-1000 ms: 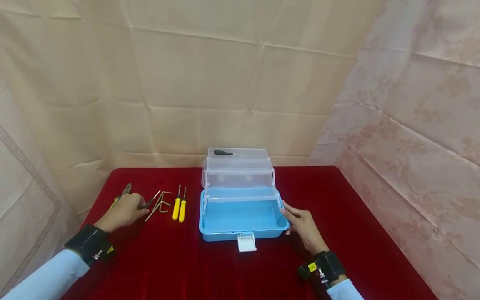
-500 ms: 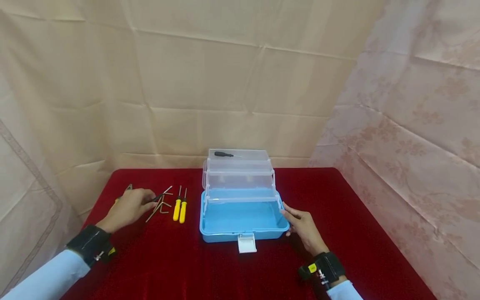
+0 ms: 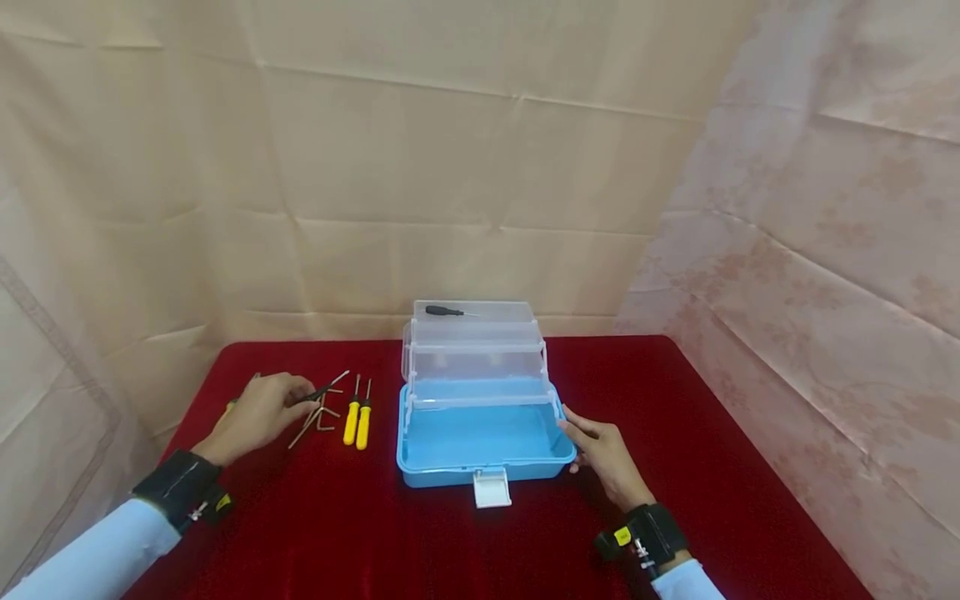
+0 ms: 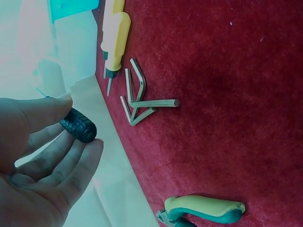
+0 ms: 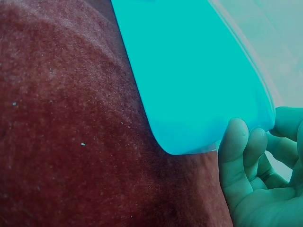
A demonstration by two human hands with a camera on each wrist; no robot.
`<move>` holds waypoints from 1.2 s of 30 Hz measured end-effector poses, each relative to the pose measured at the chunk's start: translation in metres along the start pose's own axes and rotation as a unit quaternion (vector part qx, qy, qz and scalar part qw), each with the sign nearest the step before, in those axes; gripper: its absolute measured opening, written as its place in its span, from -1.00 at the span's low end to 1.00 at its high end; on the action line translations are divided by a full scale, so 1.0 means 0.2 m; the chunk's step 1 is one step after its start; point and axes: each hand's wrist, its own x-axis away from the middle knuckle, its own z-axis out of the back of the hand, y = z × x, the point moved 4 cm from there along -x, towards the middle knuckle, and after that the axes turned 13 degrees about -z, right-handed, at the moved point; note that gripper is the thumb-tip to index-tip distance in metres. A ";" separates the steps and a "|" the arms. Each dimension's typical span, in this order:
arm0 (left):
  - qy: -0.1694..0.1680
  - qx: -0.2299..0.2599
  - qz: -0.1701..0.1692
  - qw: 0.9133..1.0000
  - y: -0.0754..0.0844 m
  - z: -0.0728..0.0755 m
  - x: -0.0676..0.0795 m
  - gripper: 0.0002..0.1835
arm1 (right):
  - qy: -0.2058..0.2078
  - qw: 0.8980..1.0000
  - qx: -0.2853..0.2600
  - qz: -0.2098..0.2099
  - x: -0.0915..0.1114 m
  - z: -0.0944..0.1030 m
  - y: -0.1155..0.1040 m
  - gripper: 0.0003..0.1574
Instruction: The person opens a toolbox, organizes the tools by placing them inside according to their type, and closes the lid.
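My left hand (image 3: 258, 417) pinches a black-handled screwdriver (image 4: 79, 126) between thumb and fingers, its shaft pointing right and away in the head view. Below and beside it lie several hex keys (image 4: 151, 103) on the red cloth. At the right side of the open blue toolbox (image 3: 487, 480), my right hand (image 3: 606, 460) grips the box's wall, thumb on the rim and fingers beneath. Clear tiers (image 3: 480, 362) of the toolbox stand raised at the back. A second black screwdriver (image 3: 442, 310) lies in the top tier.
Two yellow-handled screwdrivers (image 3: 363, 427) lie side by side between the hex keys and the toolbox. Pliers with yellow-green handles (image 4: 208, 208) rest at the left, mostly behind my left hand in the head view. A white latch (image 3: 492, 489) hangs down at the toolbox front.
My left hand has moved slightly right and raised the black screwdriver, its tip now farther right above the hex keys. My right hand keeps its grip on the toolbox.
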 end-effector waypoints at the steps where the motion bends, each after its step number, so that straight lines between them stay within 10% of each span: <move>1: 0.001 0.002 0.001 1.000 0.00 0.00 0.00 -0.77 | 0.000 1.000 0.000 0.000 0.00 0.00 0.00 -0.26; 36: 0.045 0.007 -0.005 0.999 0.04 0.07 -0.04 -0.87 | -0.003 1.000 0.007 -0.009 0.00 0.01 -0.01 -0.28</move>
